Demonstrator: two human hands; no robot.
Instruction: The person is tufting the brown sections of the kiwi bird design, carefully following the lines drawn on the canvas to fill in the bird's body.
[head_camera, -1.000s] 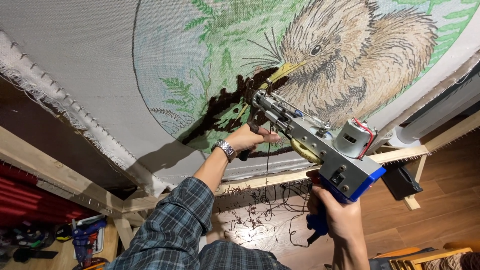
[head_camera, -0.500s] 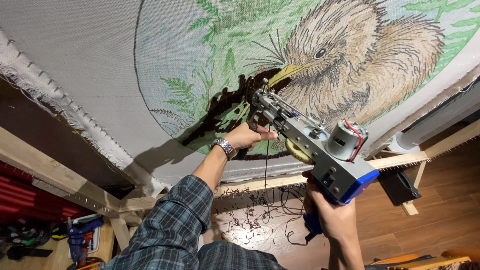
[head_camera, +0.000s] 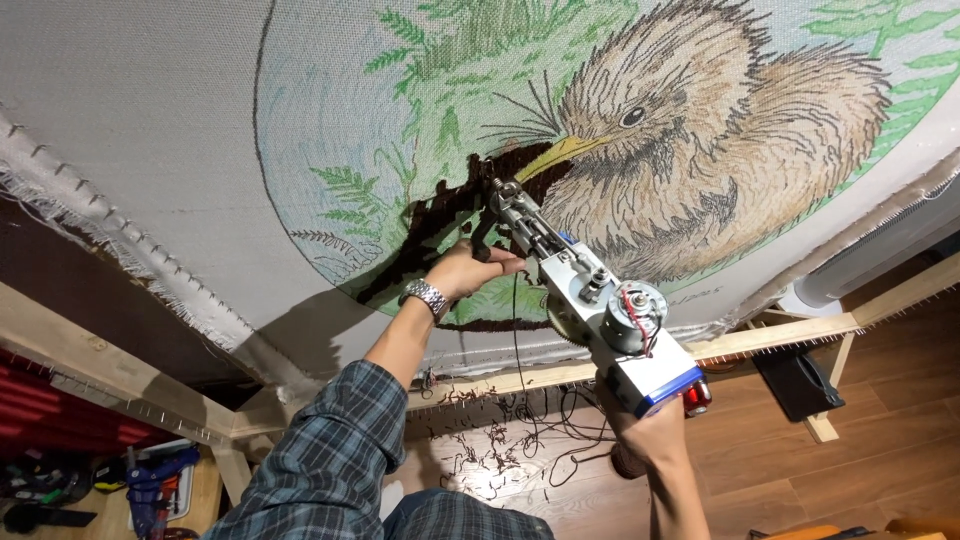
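A grey backing cloth (head_camera: 150, 130) stretched on a wooden frame (head_camera: 110, 375) carries a printed oval picture of a brown bird (head_camera: 700, 130) among green ferns. A silver and blue tufting gun (head_camera: 590, 300) presses its needle tip against the dark brown patch (head_camera: 440, 215) beside the bird's yellow beak. My left hand (head_camera: 470, 272), with a metal wristwatch, grips the gun's front handle. My right hand (head_camera: 650, 435) holds the rear grip under the blue base. A dark yarn strand (head_camera: 517, 350) hangs from the gun.
Dark yarn scraps and cord (head_camera: 490, 450) lie on the wooden floor under the frame. The frame's bottom rail (head_camera: 760, 340) has rows of tack points. A black box (head_camera: 800, 380) sits by a frame leg. Blue tools (head_camera: 150, 480) rest at lower left.
The gun's tip has moved up the dark brown patch toward the beak, and both hands followed it. The view has shifted a little with them.
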